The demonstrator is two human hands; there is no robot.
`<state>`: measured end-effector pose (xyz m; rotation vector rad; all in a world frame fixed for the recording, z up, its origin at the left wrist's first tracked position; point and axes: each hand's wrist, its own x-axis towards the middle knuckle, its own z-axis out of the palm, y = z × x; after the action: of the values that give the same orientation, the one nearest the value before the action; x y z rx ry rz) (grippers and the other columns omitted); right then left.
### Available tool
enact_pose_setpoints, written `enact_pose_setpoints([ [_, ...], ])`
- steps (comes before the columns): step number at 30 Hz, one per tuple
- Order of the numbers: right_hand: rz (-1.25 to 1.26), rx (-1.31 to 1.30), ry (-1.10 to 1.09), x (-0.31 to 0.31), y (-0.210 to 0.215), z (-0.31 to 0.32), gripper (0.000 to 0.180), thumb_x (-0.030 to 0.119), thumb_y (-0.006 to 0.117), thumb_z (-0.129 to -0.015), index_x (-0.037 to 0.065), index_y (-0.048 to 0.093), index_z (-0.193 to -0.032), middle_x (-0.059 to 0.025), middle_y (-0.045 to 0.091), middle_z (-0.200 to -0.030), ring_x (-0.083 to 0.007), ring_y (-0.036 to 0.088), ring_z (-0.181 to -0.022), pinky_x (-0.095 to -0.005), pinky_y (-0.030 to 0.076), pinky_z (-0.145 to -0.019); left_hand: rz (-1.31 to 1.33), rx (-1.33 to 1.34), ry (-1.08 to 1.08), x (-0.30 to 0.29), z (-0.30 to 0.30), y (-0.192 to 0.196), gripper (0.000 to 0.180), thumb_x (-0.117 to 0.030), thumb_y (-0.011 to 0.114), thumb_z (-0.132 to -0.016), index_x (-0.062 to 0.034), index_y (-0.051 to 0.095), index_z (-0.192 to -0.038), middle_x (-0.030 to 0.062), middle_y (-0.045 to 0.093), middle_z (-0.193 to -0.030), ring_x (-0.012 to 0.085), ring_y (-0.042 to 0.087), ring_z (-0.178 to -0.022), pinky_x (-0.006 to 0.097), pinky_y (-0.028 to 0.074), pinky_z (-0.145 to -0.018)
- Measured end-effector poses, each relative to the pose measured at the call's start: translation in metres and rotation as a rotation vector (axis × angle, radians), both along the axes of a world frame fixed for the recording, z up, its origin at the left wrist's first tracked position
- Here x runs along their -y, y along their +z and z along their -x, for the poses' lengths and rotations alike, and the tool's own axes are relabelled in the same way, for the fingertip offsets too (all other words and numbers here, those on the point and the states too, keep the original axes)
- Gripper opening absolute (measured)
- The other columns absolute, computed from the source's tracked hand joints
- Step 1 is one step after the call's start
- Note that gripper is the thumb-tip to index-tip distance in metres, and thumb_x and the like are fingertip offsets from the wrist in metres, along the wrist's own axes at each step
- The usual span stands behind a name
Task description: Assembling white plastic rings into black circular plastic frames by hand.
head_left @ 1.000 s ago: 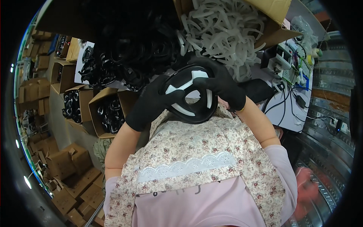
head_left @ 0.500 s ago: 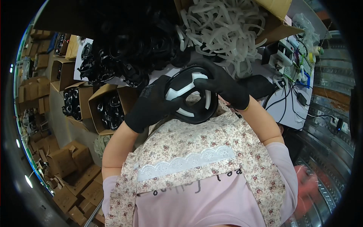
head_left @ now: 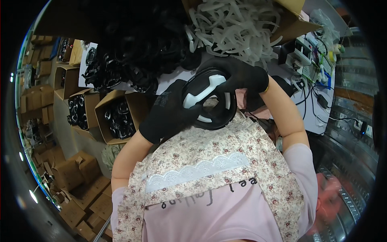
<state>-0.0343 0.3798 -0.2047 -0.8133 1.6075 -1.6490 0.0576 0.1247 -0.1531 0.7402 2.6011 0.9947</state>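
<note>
The ring [head_left: 221, 115] is now shifted slightly rightward, gripped by left hand [head_left: 171, 109] and right hand [head_left: 244, 76] (both gloved); work on its white strip [head_left: 202, 94] seems unfinished.

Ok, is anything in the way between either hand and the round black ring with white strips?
Nothing visible: the left black-gloved hand grips the round black ring by its left side, the right black-gloved hand by its upper right. Curved translucent strips lie beyond.

Left hand [head_left: 172, 109] curled, right hand [head_left: 241, 76] curled, higher
</note>
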Motion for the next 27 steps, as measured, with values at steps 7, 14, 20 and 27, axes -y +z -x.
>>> enact_pose_setpoints([
  [7, -0.026, 0.137, 0.010, 0.001, 0.000, -0.007, 0.064, 0.010, 0.078, -0.074, 0.000, 0.056, -0.133, -0.0098, 0.063, -0.127, -0.0184, 0.057, -0.121, -0.0337, 0.042, -0.107, -0.265, 0.183, 0.003, 0.002, -0.004, -0.019, 0.034, -0.021, 0.076, -0.085, -0.0091, 0.062, -0.115, 0.0179, 0.057, -0.102, 0.0328, 0.064, -0.087, 0.040, 0.053, -0.070],
  [14, 0.018, 0.297, -0.084, 0.003, 0.003, -0.024, 0.058, 0.017, 0.076, -0.080, 0.001, 0.056, -0.132, -0.0078, 0.063, -0.124, -0.0165, 0.057, -0.119, -0.0332, 0.042, -0.106, -0.205, 0.276, 0.093, 0.003, -0.004, -0.020, 0.043, -0.010, 0.076, -0.085, -0.0120, 0.060, -0.125, 0.0177, 0.058, -0.115, 0.0288, 0.067, -0.098, 0.034, 0.058, -0.079],
  [20, 0.093, 0.325, -0.138, 0.000, 0.002, -0.029, 0.050, 0.017, 0.075, -0.083, 0.001, 0.057, -0.126, -0.0071, 0.063, -0.119, -0.0158, 0.059, -0.114, -0.0331, 0.044, -0.104, -0.107, -0.117, -0.092, -0.003, -0.001, -0.013, 0.035, -0.019, 0.073, -0.087, -0.0082, 0.062, -0.119, 0.0180, 0.059, -0.108, 0.0297, 0.066, -0.091, 0.036, 0.055, -0.077],
  [27, 0.103, 0.283, -0.265, 0.004, 0.008, -0.045, 0.043, 0.022, 0.071, -0.085, -0.003, 0.059, -0.118, -0.0085, 0.063, -0.109, -0.0153, 0.060, -0.103, -0.0306, 0.046, -0.096, 0.040, 0.340, 0.167, -0.019, 0.008, 0.018, 0.040, -0.036, 0.071, -0.091, -0.0093, 0.064, -0.120, 0.0191, 0.061, -0.109, 0.0300, 0.068, -0.088, 0.037, 0.055, -0.072],
])
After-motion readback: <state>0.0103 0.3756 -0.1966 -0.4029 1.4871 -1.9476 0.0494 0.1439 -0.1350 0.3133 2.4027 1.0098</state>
